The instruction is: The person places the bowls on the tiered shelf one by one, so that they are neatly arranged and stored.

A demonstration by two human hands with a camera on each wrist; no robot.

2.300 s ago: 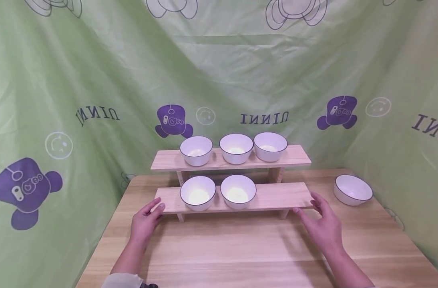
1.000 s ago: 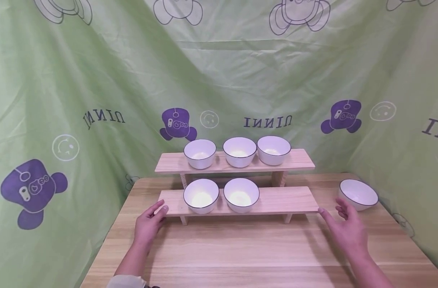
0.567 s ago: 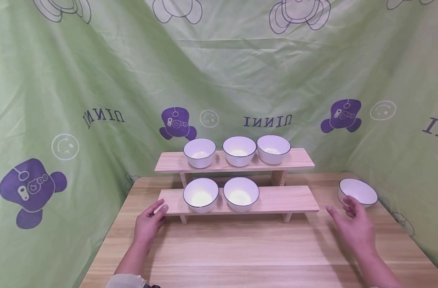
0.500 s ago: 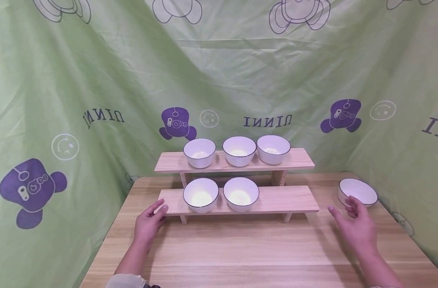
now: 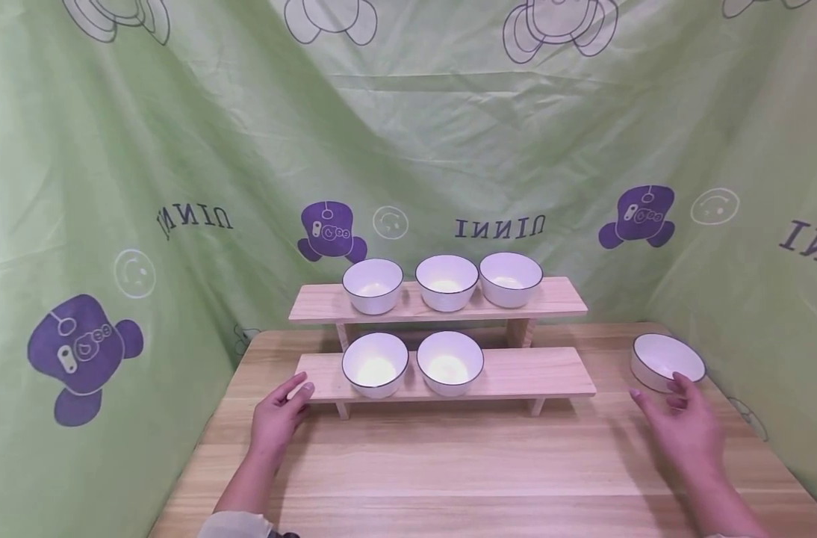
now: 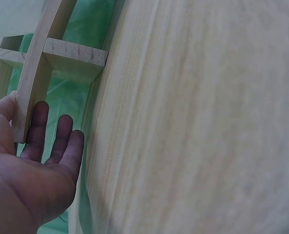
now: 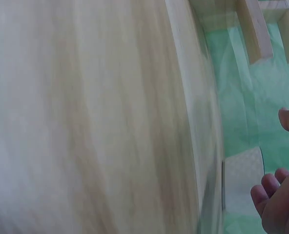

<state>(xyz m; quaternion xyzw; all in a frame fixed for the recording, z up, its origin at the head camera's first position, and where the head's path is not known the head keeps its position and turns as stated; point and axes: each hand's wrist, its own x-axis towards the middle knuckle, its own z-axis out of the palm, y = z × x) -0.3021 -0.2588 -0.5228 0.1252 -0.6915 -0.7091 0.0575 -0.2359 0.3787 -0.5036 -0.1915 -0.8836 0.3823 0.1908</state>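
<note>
A two-tier wooden shelf stands on the table. My left hand (image 5: 274, 424) holds the left end of its lower board (image 5: 536, 370); in the left wrist view the thumb lies on one face of the board end (image 6: 31, 92) and the fingers on the other. Two white dark-rimmed bowls, a left one (image 5: 375, 366) and a right one (image 5: 450, 365), sit on that board. At the far right a single bowl (image 5: 657, 359) stands on the table. My right hand (image 5: 692, 437) is beside it, thumb and fingers spread, fingertips overlapping its near side; contact cannot be told.
Three more white bowls stand in a row on the upper board (image 5: 559, 295), the middle one (image 5: 446, 284) close to the right one (image 5: 511, 280). A green printed cloth (image 5: 415, 134) hangs behind and along both sides of the wooden table (image 5: 442, 463).
My right hand has left the right end of the lower board and moved right to the lone bowl. My left hand stays at the board's left end. The bowls keep their places.
</note>
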